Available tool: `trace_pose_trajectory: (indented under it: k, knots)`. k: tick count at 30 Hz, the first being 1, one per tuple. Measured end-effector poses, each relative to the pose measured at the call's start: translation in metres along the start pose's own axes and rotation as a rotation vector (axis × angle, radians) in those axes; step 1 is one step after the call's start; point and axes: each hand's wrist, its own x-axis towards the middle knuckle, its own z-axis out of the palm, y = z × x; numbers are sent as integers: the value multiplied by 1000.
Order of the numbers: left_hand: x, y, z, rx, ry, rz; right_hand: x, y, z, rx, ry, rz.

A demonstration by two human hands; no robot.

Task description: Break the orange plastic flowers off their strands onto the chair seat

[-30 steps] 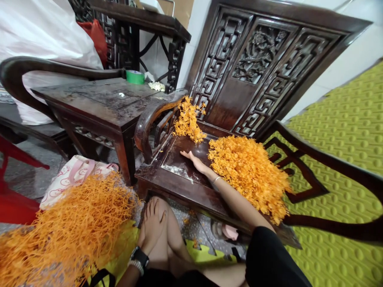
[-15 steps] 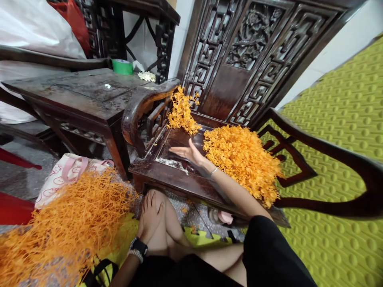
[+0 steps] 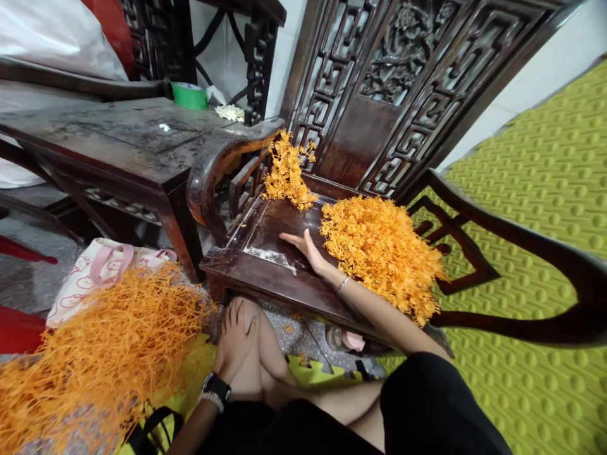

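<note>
Head view shows the person's right hand (image 3: 310, 253) above the seat (image 3: 279, 227) of a dark carved wooden chair (image 3: 353, 142), its fingers stretched out and its thumb lifted apart from them, with nothing in its grasp. Whether its lower edge touches the wood cannot be told. A thin bracelet (image 3: 344, 283) circles that wrist. Just beside the hand, on the side of the chair nearer the yellow mat (image 3: 535, 253), lies a big heap of orange flowers (image 3: 384, 249); the forearm reaches along its near edge. A smaller bunch of orange flowers (image 3: 287, 170) sits at the back corner of the seat, against the other armrest (image 3: 203, 183).

The left hand (image 3: 236, 338) lies palm down over a knee (image 3: 241, 308), fingers slightly spread, holding no object; a black watch (image 3: 217, 385) is on its wrist. Left of the legs spreads a tangle of orange strands (image 3: 118, 341), with a white cloth bag (image 3: 78, 278) behind it. A wooden table (image 3: 128, 139) beside the chair bears a green roll of tape (image 3: 190, 97).
</note>
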Motion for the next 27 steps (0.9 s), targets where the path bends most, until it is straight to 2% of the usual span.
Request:
trace_pose_trajectory:
  k: [2,4,10,18,24,27]
  knots:
    - [0,1,0,-1,-2,-2,1,6,-1,-36,123,-12]
    - [0,1,0,1,2,-6,5,11,4,-74,187,-16]
    - [2,3,0,2,14,-4,13,13,21,-169,264,-22]
    - [3,4,3,0,2,-19,24,11,35,-146,170,-61]
    - [2,5,-3,1,-10,-18,43,13,54,-15,98,-113]
    - [4,6,-6,-73,23,-16,53,5,56,64,53,-115]
